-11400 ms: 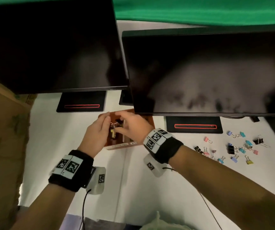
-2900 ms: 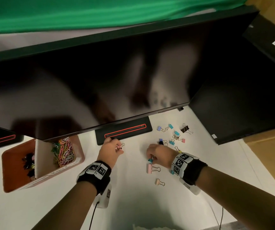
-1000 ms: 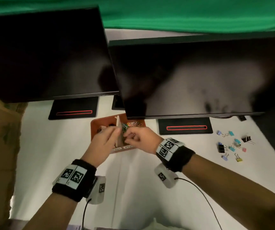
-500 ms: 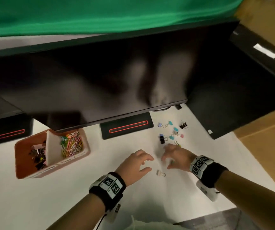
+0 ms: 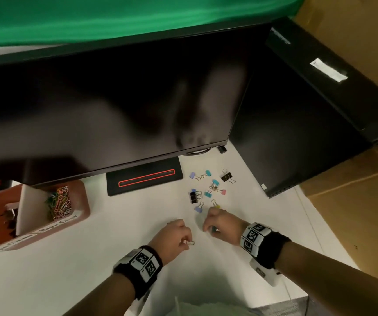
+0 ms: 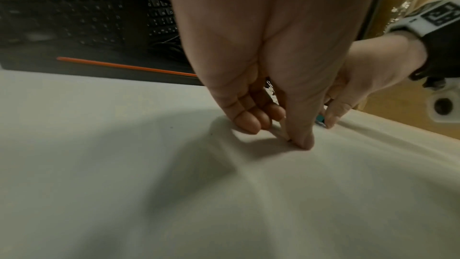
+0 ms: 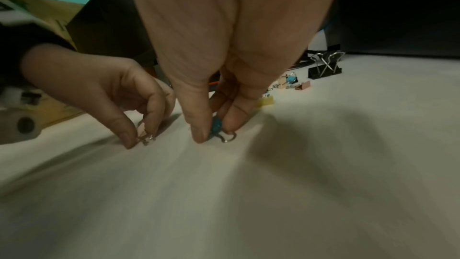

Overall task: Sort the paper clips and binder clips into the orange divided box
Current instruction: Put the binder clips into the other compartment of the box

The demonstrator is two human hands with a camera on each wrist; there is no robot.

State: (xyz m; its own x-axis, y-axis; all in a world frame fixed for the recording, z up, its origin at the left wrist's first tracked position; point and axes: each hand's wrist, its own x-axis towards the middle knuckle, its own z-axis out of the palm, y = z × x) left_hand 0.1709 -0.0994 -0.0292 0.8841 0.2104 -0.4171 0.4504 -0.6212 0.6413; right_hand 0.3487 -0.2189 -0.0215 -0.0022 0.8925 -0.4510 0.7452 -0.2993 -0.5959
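Observation:
On the white table my left hand pinches a small pale binder clip by its wire handles, thumb tip down on the cloth; the right wrist view shows that same clip. Just to its right, my right hand pinches a teal binder clip between thumb and forefinger, still touching the table. Several loose coloured binder clips lie beyond the hands. The orange divided box stands at the left, with paper clips in its right compartment and dark binder clips in its left.
A big dark monitor overhangs the back of the table, its black base between the box and the loose clips. A black case and brown cardboard bound the right side. A keyboard lies under the monitor.
Half a second ago both hands hovered with fingers spread over the table; now each has closed on a binder clip. A second ago they were at the orange box.

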